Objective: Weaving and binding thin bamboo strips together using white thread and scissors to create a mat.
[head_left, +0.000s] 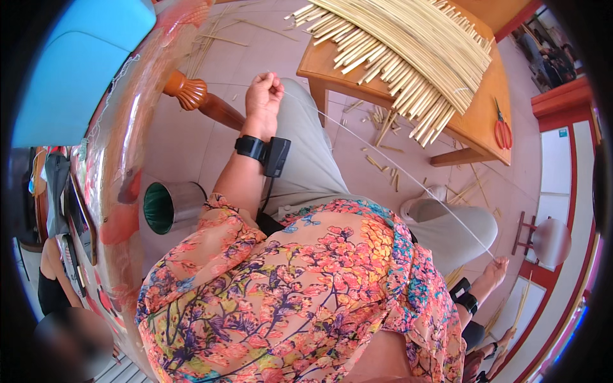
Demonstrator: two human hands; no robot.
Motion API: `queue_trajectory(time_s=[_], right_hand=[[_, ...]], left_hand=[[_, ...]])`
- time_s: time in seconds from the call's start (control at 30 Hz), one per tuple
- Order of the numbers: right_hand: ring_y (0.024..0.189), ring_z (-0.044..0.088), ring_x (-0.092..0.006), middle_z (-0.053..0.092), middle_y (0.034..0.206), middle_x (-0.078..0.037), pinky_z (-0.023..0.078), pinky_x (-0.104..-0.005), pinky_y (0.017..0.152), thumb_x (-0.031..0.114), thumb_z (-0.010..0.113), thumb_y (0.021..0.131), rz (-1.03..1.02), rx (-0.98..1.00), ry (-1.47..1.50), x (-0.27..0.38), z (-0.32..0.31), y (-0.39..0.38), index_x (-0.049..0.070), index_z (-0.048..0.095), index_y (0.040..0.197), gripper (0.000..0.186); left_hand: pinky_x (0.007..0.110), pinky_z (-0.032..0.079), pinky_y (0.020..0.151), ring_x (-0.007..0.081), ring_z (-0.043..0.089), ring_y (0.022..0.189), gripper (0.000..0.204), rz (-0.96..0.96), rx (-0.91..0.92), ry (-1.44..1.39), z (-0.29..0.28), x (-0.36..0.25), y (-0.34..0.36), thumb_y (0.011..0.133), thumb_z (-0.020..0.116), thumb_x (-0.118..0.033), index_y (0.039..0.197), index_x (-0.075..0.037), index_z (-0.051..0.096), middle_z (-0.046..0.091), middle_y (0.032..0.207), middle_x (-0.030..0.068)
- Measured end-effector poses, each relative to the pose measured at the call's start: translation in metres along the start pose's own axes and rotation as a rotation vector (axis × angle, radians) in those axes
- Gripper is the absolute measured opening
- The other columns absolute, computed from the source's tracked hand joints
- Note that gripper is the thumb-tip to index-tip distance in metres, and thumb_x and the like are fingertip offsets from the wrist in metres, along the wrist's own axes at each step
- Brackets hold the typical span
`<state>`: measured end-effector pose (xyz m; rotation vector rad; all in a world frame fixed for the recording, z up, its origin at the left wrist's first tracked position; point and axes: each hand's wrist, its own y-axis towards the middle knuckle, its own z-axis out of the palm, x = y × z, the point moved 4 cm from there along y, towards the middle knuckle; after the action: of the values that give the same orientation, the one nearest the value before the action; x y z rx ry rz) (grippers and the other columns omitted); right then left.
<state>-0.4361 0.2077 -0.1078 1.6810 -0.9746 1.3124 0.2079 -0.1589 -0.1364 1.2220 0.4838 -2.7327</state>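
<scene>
A thin white string (pixel 397 173) runs in a nearly straight line across my lap, stretched between my two hands. My left hand (pixel 264 96), raised over my left knee, is closed with its fingertips pinching one end. Far to the right, beyond my other knee, my right hand (pixel 495 272) is closed around the other end. Ahead of me a mat of pale straw-coloured stalks (pixel 408 48) lies on a low wooden table (pixel 463 131), its uneven ends sticking out past the edge. Neither hand touches the mat.
Red-handled scissors (pixel 503 132) lie on the table's right end. Cut stalk pieces (pixel 383 167) litter the tiled floor. A metal bin (pixel 174 205) with a green liner stands left of me, beside a long plastic-covered table (pixel 115 191). Another person's hand (pixel 506 338) shows at lower right.
</scene>
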Motion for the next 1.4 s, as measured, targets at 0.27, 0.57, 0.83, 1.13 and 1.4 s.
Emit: queue_trajectory(time_s=[0.27, 0.57, 0.83, 1.13, 1.4], right_hand=[[0.102, 0.051, -0.0189, 0.056, 0.104, -0.012, 0.040, -0.0298, 0.090, 0.009, 0.053, 0.083, -0.042, 0.097, 0.133, 0.049, 0.043, -0.015, 0.000, 0.053, 0.104, 0.023], [0.075, 0.058, -0.0219, 0.056, 0.081, -0.010, 0.050, -0.0403, 0.075, 0.009, 0.052, 0.085, 0.337, -0.236, 0.655, -0.003, 0.018, 0.020, 0.004, 0.047, 0.090, 0.009], [0.070, 0.056, -0.0193, 0.055, 0.077, -0.008, 0.050, -0.0368, 0.072, 0.010, 0.053, 0.085, 0.392, -0.314, 0.645, -0.018, 0.019, 0.024, 0.006, 0.049, 0.085, 0.006], [0.082, 0.052, -0.0119, 0.055, 0.085, -0.003, 0.043, -0.0232, 0.078, 0.007, 0.053, 0.083, 0.208, 0.013, 0.419, 0.013, 0.040, -0.010, 0.005, 0.053, 0.102, 0.019], [0.066, 0.052, -0.0112, 0.053, 0.078, -0.005, 0.045, -0.0230, 0.060, 0.001, 0.056, 0.081, -0.025, 0.202, 0.351, 0.048, 0.047, 0.015, -0.004, 0.045, 0.113, 0.034]], left_hand=[[0.018, 0.039, 0.054, 0.0080, 0.043, 0.064, 0.002, 0.275, 0.351, 0.655, -0.015, -0.021, -0.011, 0.084, 0.053, -0.007, 0.085, -0.007, 0.051, 0.047, 0.074, 0.0016], [0.024, 0.035, 0.049, 0.0131, 0.040, 0.057, 0.011, -0.250, 0.124, 0.062, -0.055, -0.013, 0.044, 0.089, 0.047, -0.016, 0.084, -0.006, 0.047, 0.042, 0.066, 0.0029], [0.024, 0.034, 0.049, 0.0132, 0.039, 0.058, 0.010, -0.174, 0.066, 0.001, -0.059, -0.017, 0.044, 0.089, 0.045, -0.014, 0.083, -0.006, 0.046, 0.042, 0.066, 0.0019], [0.018, 0.031, 0.048, 0.0059, 0.039, 0.055, 0.012, 0.124, 0.136, 0.582, -0.044, -0.046, 0.006, 0.084, 0.056, -0.013, 0.073, -0.012, 0.050, 0.043, 0.061, -0.0035], [0.018, 0.036, 0.044, 0.0092, 0.049, 0.051, 0.009, -0.220, 0.650, 0.351, 0.115, -0.016, -0.068, 0.081, 0.058, -0.013, 0.078, -0.005, 0.056, 0.053, 0.061, 0.0017]])
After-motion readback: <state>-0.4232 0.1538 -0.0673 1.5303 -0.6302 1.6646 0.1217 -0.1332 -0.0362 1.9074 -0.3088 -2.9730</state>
